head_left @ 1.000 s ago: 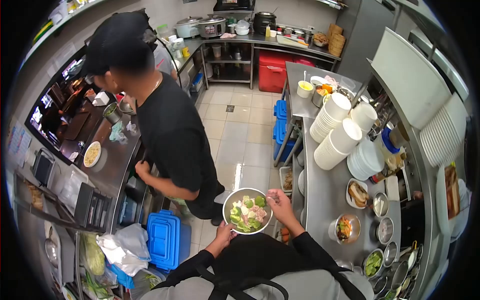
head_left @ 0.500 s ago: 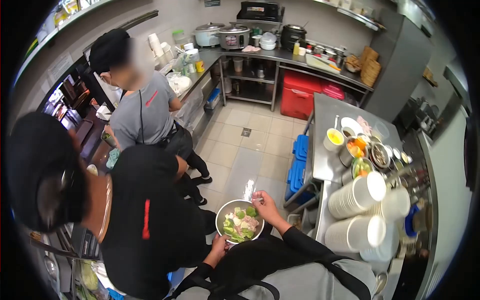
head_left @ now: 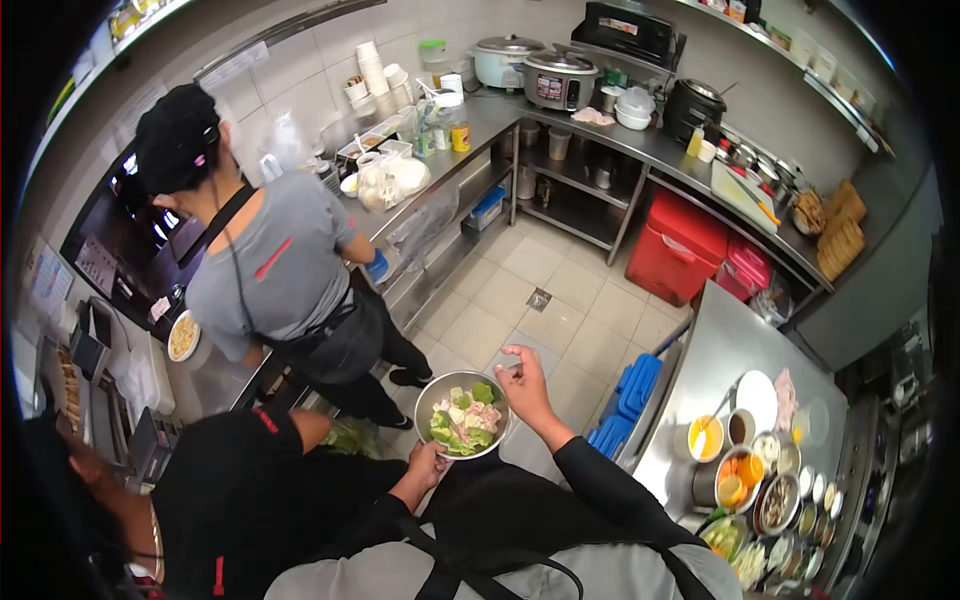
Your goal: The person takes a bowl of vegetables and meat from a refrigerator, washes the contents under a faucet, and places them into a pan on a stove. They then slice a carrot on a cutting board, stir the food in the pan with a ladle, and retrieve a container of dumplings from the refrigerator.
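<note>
My left hand (head_left: 427, 468) grips the lower left rim of a round metal bowl (head_left: 420, 400), which is held in front of my body. Green leafy pieces and pale pink pieces (head_left: 464, 422) lie in the bowl. My right hand (head_left: 524, 382) is raised just beyond the bowl's upper right edge, fingers curled and thumb near the fingertips. Gaps show between those fingers, and nothing is visible in them. A person in black (head_left: 260, 500) stands close on my left, and a person in grey (head_left: 280, 260) stands farther ahead at the left counter.
A steel table (head_left: 735, 330) on the right holds containers of food and a white plate (head_left: 756, 400). Blue crates (head_left: 632, 390) stand under its edge. A red cooler (head_left: 677, 245) sits beneath the back counter (head_left: 640, 150). Floor tiles (head_left: 530, 255) run between the counters.
My view has turned left and shifted. My right hand has risen off the bowl's rim, while my left keeps hold. The person in grey has turned away; the person in black has bent lower.
</note>
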Motion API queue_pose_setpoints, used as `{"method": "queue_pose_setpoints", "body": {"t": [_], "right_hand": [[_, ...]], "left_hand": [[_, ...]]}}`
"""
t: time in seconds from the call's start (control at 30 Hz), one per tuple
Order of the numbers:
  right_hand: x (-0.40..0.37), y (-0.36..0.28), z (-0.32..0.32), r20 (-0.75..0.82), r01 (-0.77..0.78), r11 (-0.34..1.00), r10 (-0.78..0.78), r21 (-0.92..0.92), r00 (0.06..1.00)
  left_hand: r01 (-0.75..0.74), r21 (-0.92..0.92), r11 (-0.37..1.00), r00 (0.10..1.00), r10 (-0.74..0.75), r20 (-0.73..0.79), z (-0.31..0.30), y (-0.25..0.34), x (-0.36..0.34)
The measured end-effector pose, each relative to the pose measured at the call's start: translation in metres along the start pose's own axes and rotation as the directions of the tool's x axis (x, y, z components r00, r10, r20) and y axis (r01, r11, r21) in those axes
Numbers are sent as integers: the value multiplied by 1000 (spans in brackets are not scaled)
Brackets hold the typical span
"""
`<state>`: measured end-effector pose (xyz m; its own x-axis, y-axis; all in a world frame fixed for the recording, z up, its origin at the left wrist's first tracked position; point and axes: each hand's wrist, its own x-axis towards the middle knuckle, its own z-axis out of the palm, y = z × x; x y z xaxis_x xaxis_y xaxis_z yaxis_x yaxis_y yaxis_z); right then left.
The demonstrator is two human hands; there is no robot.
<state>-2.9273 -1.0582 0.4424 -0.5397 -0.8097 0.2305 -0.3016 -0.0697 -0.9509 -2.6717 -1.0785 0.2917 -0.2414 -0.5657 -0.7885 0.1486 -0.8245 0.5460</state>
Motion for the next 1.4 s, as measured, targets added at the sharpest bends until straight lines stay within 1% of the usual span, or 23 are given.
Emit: {"method": "queue_pose_setpoints", "body": {"t": [0.03,0.1,0.17,0.23,0.27,0.3,0.37,0.5,0.57,0.7,0.77,0.83,0.87,0.9,0.93,0.97,1.03,1.07,1.13,1.17,1.23,1.37,1.4], "right_hand": [[26,9,-1,5,-3,1000,4,-12,1000],[75,31,-23,-66,29,999,-28,20,997],[117,59,-51,-112,15,1000,-13,23,994],[150,103,-81,-214,-96,993,110,71,971],[161,115,-98,-280,-144,986,161,82,946],[173,127,-113,-327,-148,986,167,82,930],[196,144,-146,-375,-229,959,277,168,884],[222,153,-206,-544,-265,934,355,239,761],[242,146,-243,-540,-338,853,515,397,666],[284,184,-322,-618,-239,865,486,440,618],[320,180,-366,-631,-214,861,488,461,603],[353,185,-403,-628,-212,867,477,450,615],[372,187,-422,-645,-197,868,475,456,599],[393,187,-440,-627,-198,881,449,430,637],[407,189,-454,-607,-209,889,434,407,666],[418,191,-469,-634,-217,885,450,412,629],[448,202,-500,-587,-116,905,359,410,726],[460,203,-512,-610,-111,907,360,407,706],[479,210,-538,-621,-91,921,326,379,713],[487,221,-553,-649,-82,924,323,372,689],[493,240,-577,-698,-130,924,359,360,619],[498,290,-621,-805,-154,903,427,400,413],[500,291,-633,-823,-134,912,408,388,396]], "left_hand": [[10,-8,1000,1000,-10,4,17,16,17],[22,51,998,999,-24,24,59,42,47],[6,60,998,997,-10,72,101,61,91],[19,129,991,990,-37,138,157,85,118],[24,178,984,986,-52,155,188,96,123],[29,219,975,982,-69,177,220,112,130],[27,316,948,978,-90,187,279,134,149],[35,460,887,940,-186,287,376,158,199],[15,513,858,917,-216,334,435,168,225],[9,586,810,899,-263,351,532,169,272],[-15,567,824,901,-235,365,591,169,283],[-20,570,822,896,-239,375,636,169,293],[-4,554,833,889,-250,383,660,169,303],[13,545,838,881,-267,391,687,171,313],[31,567,823,909,-259,326,711,173,313],[45,600,799,900,-293,323,730,169,323],[88,565,821,831,-373,413,769,173,351],[99,575,812,823,-392,412,793,174,360],[76,608,790,812,-403,422,843,171,371],[57,624,779,811,-401,427,870,168,379],[39,685,727,779,-452,435,919,154,402],[-93,827,554,690,-563,454,1029,118,433],[-134,853,505,676,-582,452,1054,107,441]]}}
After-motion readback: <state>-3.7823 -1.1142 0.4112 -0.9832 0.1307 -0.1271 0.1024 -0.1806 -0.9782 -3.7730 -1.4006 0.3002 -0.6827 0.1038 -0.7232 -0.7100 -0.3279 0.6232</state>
